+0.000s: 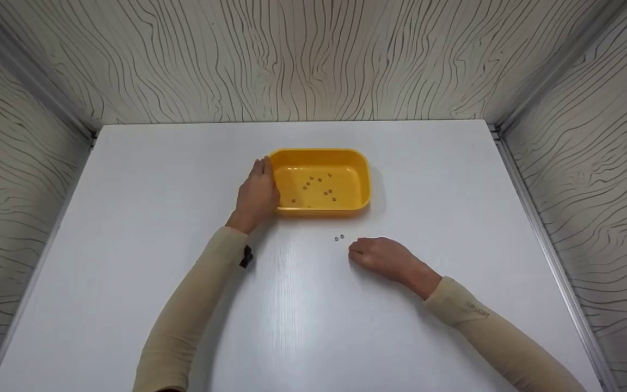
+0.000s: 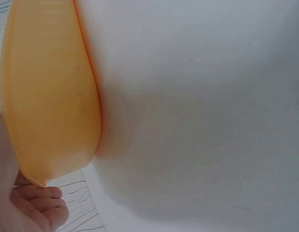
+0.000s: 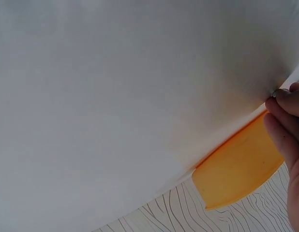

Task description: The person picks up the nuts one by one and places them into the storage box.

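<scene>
A yellow plastic bin (image 1: 365,185) stands on the white table, with several small round grey pieces (image 1: 320,180), nut-like in look, scattered on its floor. At the bin's left end my left hand (image 1: 257,191) grips the wall; in the left wrist view, its curled fingers (image 2: 43,205) show by the bin's corner. In front of the bin, two more small grey pieces (image 1: 339,238) lie on the table. Just right of them is my right hand (image 1: 384,258), low over the tabletop. The right wrist view shows its thumb and finger pinching a tiny shiny piece (image 3: 274,94), mostly hidden.
The white table (image 1: 128,218) reaches to a wood-grain patterned back wall (image 1: 313,65). Similar side panels rise at left and right, with metal rails (image 1: 550,250) along the edges.
</scene>
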`<state>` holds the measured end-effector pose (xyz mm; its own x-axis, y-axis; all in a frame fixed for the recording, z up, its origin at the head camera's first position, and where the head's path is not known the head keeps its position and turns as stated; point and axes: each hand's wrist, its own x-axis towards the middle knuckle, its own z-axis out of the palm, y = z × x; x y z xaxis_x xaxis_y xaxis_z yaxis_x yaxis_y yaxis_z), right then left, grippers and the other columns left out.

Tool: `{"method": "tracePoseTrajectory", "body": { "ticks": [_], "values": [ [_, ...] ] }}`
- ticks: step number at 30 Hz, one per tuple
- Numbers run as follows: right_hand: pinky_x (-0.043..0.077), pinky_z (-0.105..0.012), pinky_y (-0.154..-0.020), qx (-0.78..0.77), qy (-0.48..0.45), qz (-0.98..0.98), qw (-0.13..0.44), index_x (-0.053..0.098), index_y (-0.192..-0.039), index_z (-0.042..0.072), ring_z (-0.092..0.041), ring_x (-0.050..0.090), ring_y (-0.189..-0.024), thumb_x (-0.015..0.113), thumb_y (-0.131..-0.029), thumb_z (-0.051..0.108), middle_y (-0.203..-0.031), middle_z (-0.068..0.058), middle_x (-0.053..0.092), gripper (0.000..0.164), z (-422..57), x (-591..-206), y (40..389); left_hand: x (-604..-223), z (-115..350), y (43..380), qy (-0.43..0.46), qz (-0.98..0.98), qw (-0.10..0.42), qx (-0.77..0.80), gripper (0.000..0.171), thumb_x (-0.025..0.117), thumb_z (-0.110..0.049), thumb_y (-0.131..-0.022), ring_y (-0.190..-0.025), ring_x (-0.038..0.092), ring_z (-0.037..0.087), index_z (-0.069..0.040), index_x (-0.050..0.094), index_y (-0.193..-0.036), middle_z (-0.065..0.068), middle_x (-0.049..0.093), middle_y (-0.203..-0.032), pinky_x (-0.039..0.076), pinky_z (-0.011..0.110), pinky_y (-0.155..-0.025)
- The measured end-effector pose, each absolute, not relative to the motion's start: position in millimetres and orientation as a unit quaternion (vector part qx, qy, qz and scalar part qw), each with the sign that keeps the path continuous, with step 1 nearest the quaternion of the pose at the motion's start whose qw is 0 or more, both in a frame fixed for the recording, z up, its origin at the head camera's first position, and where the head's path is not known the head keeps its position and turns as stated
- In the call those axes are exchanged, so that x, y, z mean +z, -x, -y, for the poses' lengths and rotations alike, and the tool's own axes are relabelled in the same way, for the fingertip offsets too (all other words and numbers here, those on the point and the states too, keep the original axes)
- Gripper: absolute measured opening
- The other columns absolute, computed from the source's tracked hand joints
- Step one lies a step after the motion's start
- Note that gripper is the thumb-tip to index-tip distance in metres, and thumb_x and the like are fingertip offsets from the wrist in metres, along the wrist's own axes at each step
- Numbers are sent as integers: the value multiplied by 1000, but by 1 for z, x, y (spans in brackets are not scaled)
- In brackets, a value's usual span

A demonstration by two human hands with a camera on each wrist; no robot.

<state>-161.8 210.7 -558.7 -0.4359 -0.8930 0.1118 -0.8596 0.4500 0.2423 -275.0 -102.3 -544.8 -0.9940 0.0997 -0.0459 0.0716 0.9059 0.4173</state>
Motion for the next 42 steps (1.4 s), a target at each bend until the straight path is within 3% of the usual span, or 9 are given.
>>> {"method": "tracePoseTrajectory", "body": {
  "ticks": [5,12,27,34,42],
  "values": [
    [65,-26,-79,-71,-519,845,106,75,-105,7,-16,75,-94,86,-81,0,-102,-1,79,27,-209,-559,162,-545,102,275,-39,-974,39,218,63,42,-15,-110,-163,25,34,0,17,-167,20,28,-173,31,49,-131],
    [64,-25,-82,-66,-523,842,115,74,-95,8,-16,71,-91,84,-81,-3,-94,0,77,20,-205,-561,163,-544,103,274,-53,-978,15,202,62,43,-15,-110,-159,34,38,4,21,-165,25,34,-168,42,49,-124],
    [64,-25,-83,-105,-511,848,88,72,-107,6,-18,69,-93,85,-84,4,-100,-4,75,26,-203,-558,158,-545,102,276,-46,-976,24,211,63,43,-16,-110,-160,32,36,2,20,-166,22,32,-170,38,48,-127],
    [66,-30,-81,-97,-516,843,113,73,-109,5,-18,78,-100,86,-83,3,-111,-6,80,29,-207,-560,158,-545,102,275,-40,-976,29,213,63,43,-17,-111,-160,33,35,1,18,-166,21,32,-170,37,48,-128],
    [65,-28,-84,-110,-526,826,169,76,-109,5,-16,80,-102,90,-79,5,-112,-5,81,33,-211,-560,157,-546,101,275,-47,-979,17,197,61,42,-14,-110,-157,38,38,4,22,-165,25,36,-167,43,49,-124]
  ]
}}
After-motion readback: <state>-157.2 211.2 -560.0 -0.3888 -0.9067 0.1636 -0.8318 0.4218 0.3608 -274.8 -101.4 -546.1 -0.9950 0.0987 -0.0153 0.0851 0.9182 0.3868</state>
